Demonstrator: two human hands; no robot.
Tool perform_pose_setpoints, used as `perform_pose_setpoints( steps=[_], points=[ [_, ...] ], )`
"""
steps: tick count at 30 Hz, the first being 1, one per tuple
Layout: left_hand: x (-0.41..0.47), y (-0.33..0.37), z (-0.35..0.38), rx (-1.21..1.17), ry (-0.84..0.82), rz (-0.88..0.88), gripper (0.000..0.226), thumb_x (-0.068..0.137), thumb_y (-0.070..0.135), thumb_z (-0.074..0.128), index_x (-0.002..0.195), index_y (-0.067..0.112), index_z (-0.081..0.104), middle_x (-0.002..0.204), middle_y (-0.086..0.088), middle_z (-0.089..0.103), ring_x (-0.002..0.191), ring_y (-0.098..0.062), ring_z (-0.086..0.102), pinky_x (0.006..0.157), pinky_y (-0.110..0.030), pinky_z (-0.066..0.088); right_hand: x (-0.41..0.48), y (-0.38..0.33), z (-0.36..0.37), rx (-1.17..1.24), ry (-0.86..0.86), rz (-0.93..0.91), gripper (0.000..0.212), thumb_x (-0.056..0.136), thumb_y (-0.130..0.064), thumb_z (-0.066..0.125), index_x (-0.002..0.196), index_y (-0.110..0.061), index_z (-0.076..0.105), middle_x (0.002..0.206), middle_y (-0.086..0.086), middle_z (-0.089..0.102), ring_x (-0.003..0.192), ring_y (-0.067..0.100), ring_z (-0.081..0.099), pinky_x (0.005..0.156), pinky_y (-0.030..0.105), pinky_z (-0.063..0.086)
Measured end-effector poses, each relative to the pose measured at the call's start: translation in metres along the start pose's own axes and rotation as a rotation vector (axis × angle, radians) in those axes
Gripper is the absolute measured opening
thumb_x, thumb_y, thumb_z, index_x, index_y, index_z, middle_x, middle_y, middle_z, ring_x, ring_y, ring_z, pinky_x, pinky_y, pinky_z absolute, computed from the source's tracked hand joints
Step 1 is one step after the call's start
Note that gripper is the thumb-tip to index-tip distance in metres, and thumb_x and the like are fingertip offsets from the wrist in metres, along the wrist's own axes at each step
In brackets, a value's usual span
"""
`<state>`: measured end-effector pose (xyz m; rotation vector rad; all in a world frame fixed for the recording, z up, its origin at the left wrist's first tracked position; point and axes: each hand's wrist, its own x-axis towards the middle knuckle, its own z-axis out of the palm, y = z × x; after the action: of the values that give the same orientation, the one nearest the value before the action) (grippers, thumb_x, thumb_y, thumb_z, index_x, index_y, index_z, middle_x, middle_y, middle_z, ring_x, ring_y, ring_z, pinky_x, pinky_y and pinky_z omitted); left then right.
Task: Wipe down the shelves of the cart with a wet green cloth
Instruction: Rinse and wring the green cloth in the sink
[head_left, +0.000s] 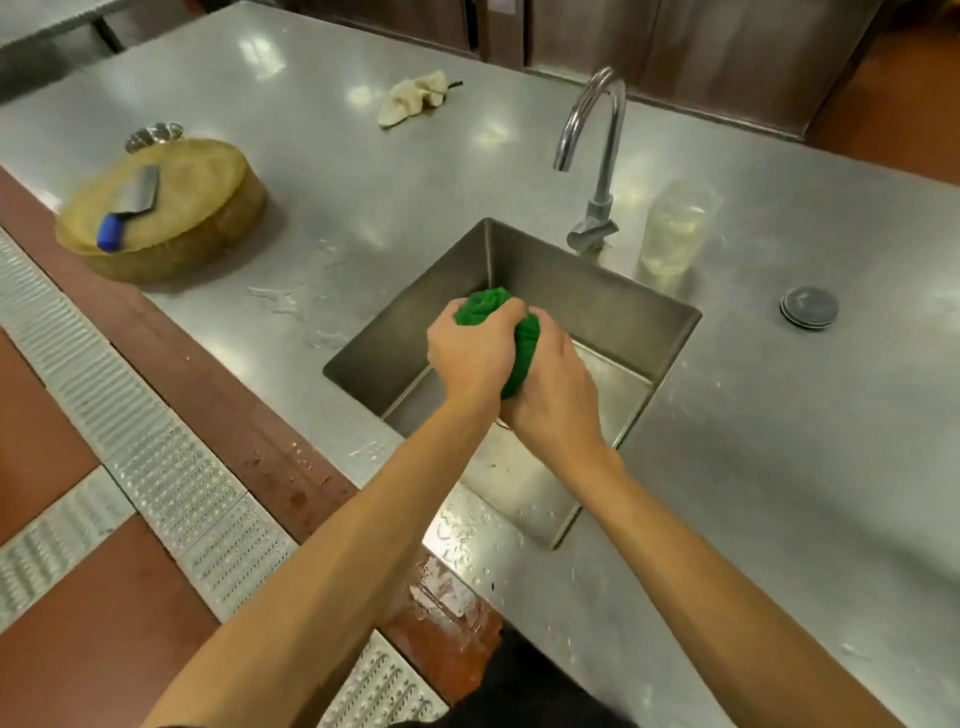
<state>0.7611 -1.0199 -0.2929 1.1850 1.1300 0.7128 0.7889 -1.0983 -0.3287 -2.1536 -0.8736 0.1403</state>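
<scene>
Grips a bunched, bright green cloth (525, 358) with both hands over a rectangular stainless-steel sink (571, 280). Has the left grip (470, 358) clamped round the cloth's far, upper end and the right grip (553, 400) clamped round its near, lower end, knuckles almost touching. Leaves only a twisted band of green showing between the two fists, plus a knob poking out past the left fingers. Holds the cloth above the basin, roughly over its middle.

Stands at a brushed-steel surface (363, 208) spattered with water along the sink's left and near rims. Faces a curved chrome tap (608, 166) at the sink's far edge, with a clear plastic tub of pale liquid (675, 228) just to its right and a round grey disc (809, 306) farther right.

Shows, well to the left, a thick round wooden chopping block (208, 208) bearing a steel cleaver with a blue handle (130, 208), and a small metal bowl (156, 136) just behind the block. Shows a crumpled beige rag (410, 98) on the far part of the surface. Takes in perforated metal floor grating (156, 467) set in reddish-brown floor at left.
</scene>
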Motion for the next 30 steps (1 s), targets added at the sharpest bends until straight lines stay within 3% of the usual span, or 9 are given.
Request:
perform_pose_setpoints(
  steps=[3, 6, 9, 13, 18, 22, 26, 28, 30],
  points=[
    [0.021, 0.012, 0.025, 0.108, 0.0, 0.095, 0.015, 0.06, 0.025, 0.076, 0.068, 0.025, 0.063, 0.066, 0.004, 0.067, 0.068, -0.014, 0.068, 0.061, -0.031, 0.057, 0.039, 0.014, -0.009, 0.058, -0.056, 0.025, 0.047, 0.063, -0.043, 0.072, 0.1, -0.033, 0.046, 0.082, -0.017, 0.058, 0.077, 0.015, 0.062, 0.052, 0.023, 0.044],
    [0.038, 0.019, 0.046, 0.234, -0.024, 0.192, 0.014, 0.063, 0.024, 0.075, 0.068, 0.025, 0.062, 0.064, 0.006, 0.064, 0.065, -0.011, 0.066, 0.058, -0.028, 0.055, 0.065, 0.029, -0.01, 0.222, -0.131, 0.064, 0.042, 0.057, -0.043, 0.072, 0.092, -0.034, 0.051, 0.075, -0.015, 0.063, 0.073, 0.007, 0.063, 0.057, 0.022, 0.051],
    [0.056, 0.019, 0.06, 0.348, -0.054, 0.259, 0.014, 0.068, 0.02, 0.074, 0.068, 0.024, 0.061, 0.064, 0.006, 0.063, 0.066, -0.013, 0.065, 0.059, -0.029, 0.054, 0.087, 0.041, -0.008, 0.345, -0.197, 0.044, 0.032, 0.056, -0.032, 0.077, 0.078, -0.036, 0.055, 0.069, -0.023, 0.065, 0.07, -0.004, 0.062, 0.058, 0.013, 0.046],
    [0.073, 0.011, 0.07, 0.41, -0.069, 0.307, 0.011, 0.07, 0.017, 0.074, 0.069, 0.015, 0.063, 0.06, 0.005, 0.059, 0.059, -0.012, 0.059, 0.057, -0.028, 0.051, 0.106, 0.058, 0.002, 0.428, -0.303, 0.123, 0.032, 0.053, -0.021, 0.077, 0.082, -0.024, 0.065, 0.073, -0.004, 0.072, 0.07, 0.013, 0.069, 0.066, 0.042, 0.058],
    [0.089, 0.0, 0.074, 0.398, -0.151, 0.261, 0.016, 0.078, 0.025, 0.078, 0.087, 0.022, 0.065, 0.078, 0.008, 0.067, 0.076, -0.008, 0.066, 0.07, -0.024, 0.054, 0.12, 0.071, 0.012, 0.4, -0.356, 0.219, 0.05, 0.051, -0.028, 0.077, 0.099, -0.028, 0.064, 0.089, -0.006, 0.073, 0.085, 0.014, 0.07, 0.077, 0.039, 0.059],
    [0.089, -0.017, 0.063, 0.142, -0.295, 0.079, 0.031, 0.082, 0.032, 0.081, 0.108, 0.02, 0.071, 0.1, 0.003, 0.075, 0.093, -0.008, 0.072, 0.08, -0.026, 0.059, 0.125, 0.085, 0.004, 0.522, -0.348, 0.384, 0.033, 0.043, -0.021, 0.076, 0.074, -0.026, 0.067, 0.07, -0.008, 0.072, 0.066, 0.01, 0.069, 0.057, 0.032, 0.055],
    [0.085, -0.032, 0.055, -0.09, -0.387, -0.154, 0.053, 0.072, 0.038, 0.086, 0.118, 0.02, 0.068, 0.113, -0.007, 0.072, 0.103, -0.02, 0.072, 0.087, -0.035, 0.06, 0.114, 0.086, 0.001, 0.576, -0.634, 0.471, 0.016, 0.053, -0.02, 0.074, 0.059, -0.029, 0.062, 0.054, -0.011, 0.057, 0.046, 0.003, 0.054, 0.038, 0.019, 0.036],
    [0.087, -0.035, 0.052, -0.052, -0.415, -0.182, 0.066, 0.068, 0.035, 0.09, 0.126, 0.022, 0.062, 0.12, -0.008, 0.069, 0.106, -0.021, 0.071, 0.089, -0.037, 0.06, 0.111, 0.085, -0.001, 0.568, -0.723, 0.502, 0.015, 0.058, -0.026, 0.072, 0.069, -0.031, 0.064, 0.059, -0.01, 0.057, 0.052, 0.005, 0.052, 0.04, 0.02, 0.035],
    [0.089, -0.035, 0.052, -0.013, -0.397, -0.183, 0.066, 0.065, 0.023, 0.093, 0.124, 0.02, 0.063, 0.117, -0.008, 0.069, 0.102, -0.019, 0.072, 0.083, -0.034, 0.061, 0.111, 0.085, 0.002, 0.547, -0.726, 0.497, 0.034, 0.061, -0.029, 0.075, 0.094, -0.031, 0.065, 0.085, -0.003, 0.063, 0.068, 0.01, 0.06, 0.045, 0.023, 0.044]
  ],
)
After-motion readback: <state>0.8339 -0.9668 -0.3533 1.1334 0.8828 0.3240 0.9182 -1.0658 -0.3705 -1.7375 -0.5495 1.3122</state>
